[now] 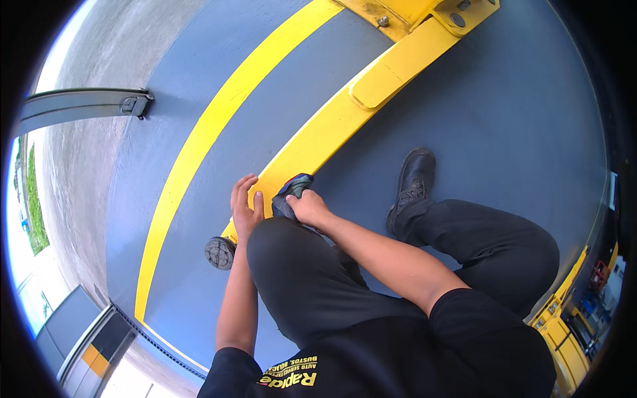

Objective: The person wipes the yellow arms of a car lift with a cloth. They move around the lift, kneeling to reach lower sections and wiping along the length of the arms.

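Note:
A long yellow steel lift arm [318, 136] slants from the upper right down toward me, low over the floor. A round black ribbed rubber pad [219, 253] sits at its near end. My left hand [246, 207] rests against the arm's left edge, fingers stretched out and thumb apart. In my right hand [306, 206] is a bunched dark rag [290, 194] with some coloured edging, pressed to the arm's right side. My raised knee hides part of the arm's near end.
The blue-grey floor [504, 126] carries a curved yellow stripe [199, 146] on the left. A grey metal post [86, 109] stands at the left. The arm joins a yellow bracket [458, 16] at the top. Yellow equipment [561, 338] stands at the lower right, beside my bent leg.

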### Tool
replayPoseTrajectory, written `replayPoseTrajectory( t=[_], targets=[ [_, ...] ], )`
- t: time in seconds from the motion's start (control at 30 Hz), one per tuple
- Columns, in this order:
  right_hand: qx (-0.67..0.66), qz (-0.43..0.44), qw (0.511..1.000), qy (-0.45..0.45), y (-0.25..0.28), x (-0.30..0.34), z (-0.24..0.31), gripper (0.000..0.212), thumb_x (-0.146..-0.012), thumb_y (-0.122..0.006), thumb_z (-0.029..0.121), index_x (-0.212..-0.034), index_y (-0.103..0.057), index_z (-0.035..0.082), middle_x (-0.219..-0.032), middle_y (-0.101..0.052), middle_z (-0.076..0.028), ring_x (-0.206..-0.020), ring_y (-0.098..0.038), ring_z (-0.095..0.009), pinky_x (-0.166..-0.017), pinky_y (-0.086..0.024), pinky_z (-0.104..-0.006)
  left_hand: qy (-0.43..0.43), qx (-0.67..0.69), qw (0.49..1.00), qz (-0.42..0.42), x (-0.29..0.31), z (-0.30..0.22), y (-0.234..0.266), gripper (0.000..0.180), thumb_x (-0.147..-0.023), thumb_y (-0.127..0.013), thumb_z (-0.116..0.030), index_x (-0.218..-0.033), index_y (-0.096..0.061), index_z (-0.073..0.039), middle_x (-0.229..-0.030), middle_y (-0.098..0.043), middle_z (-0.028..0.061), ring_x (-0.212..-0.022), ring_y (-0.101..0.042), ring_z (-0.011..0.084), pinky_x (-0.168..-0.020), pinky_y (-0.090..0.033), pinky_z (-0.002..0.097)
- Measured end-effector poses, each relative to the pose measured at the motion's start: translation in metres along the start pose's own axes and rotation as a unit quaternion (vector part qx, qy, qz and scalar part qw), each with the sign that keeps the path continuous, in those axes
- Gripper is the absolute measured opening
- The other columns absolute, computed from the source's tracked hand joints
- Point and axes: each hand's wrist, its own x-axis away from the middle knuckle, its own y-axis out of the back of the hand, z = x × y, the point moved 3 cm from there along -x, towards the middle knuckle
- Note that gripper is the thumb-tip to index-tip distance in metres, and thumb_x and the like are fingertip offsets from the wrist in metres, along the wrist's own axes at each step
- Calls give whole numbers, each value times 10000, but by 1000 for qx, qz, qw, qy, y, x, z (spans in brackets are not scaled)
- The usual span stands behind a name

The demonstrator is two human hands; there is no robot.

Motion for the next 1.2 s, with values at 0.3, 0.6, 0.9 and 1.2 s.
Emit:
replayPoseTrajectory(
  t=[0.3,0.6,0.9,1.2],
  targets=[
    [-65,188,980,4,16,1,37,412,-1089,-438,252,-1161,-721,-39,-988,-732,-146,-854,-734,-225,-685,-558,-376,-100,-74,992,-19,9,-72,1,238,-898,-692,-59,-1122,-749,-117,-1138,-755,45,-1153,-699,244,-1070,-462,424],
    [38,240,969,37,57,-1,80,490,-1146,-503,382,-1446,-616,11,-1184,-763,-113,-912,-716,-146,-824,-573,-325,61,-162,978,-115,34,-55,-8,295,-959,-689,-225,-1238,-726,-134,-1275,-725,46,-1358,-614,241,-1152,-361,570],
    [221,154,951,150,50,-28,97,412,-1126,-507,287,-1373,-660,-5,-1094,-778,-107,-861,-715,-151,-752,-558,-293,99,-175,974,-101,65,-9,-25,511,-988,-670,-182,-1487,-587,-110,-1524,-569,81,-1529,-444,282,-1170,-351,618],
    [198,135,954,181,47,-27,90,361,-1112,-543,258,-1326,-674,-1,-1045,-768,-91,-812,-694,-128,-720,-539,-281,276,-9,935,-221,106,34,38,423,-923,-644,26,-1335,-655,-72,-1393,-619,122,-1288,-591,383,-1107,-472,495]
  ],
)
